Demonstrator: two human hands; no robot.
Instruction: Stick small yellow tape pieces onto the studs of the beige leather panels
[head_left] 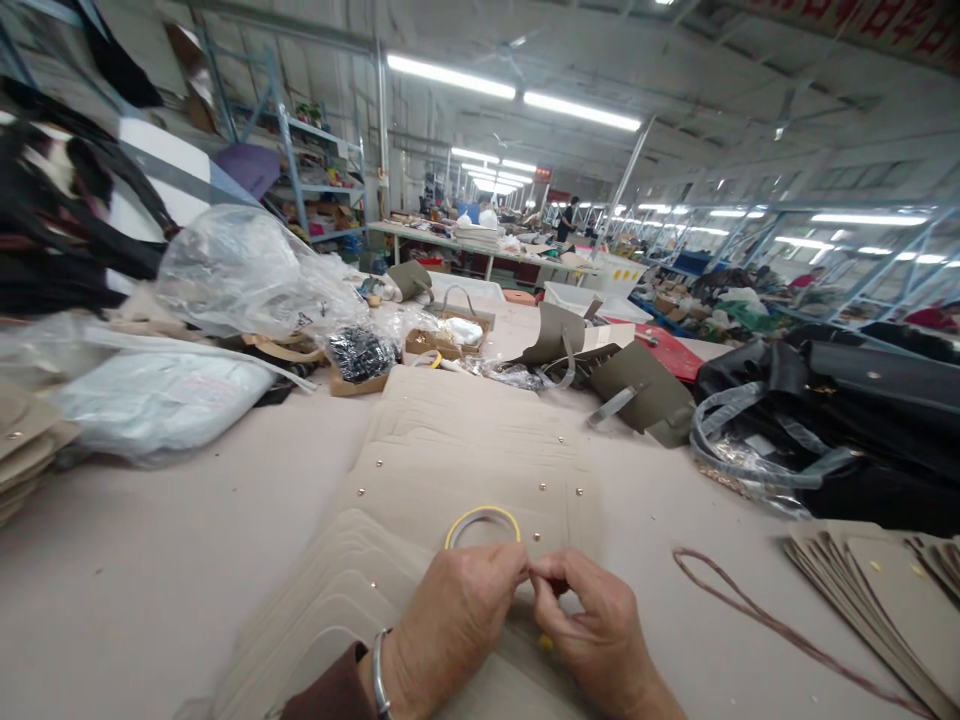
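My left hand (450,615) and my right hand (592,625) meet at the fingertips low in the middle of the view, both pinched closed on something small that I cannot make out. A yellow-edged tape roll (482,522) lies just beyond the fingers. Both hands rest over a fanned stack of beige leather panels (420,480) with small metal studs. A silver bangle (379,672) circles my left wrist.
Clear plastic bags (240,270) and a white bundle (165,400) lie at the left. Olive bag parts (637,385) sit behind, black bags (862,400) at the right. More beige pieces (877,590) and a thin brown cord (757,620) lie at the right front.
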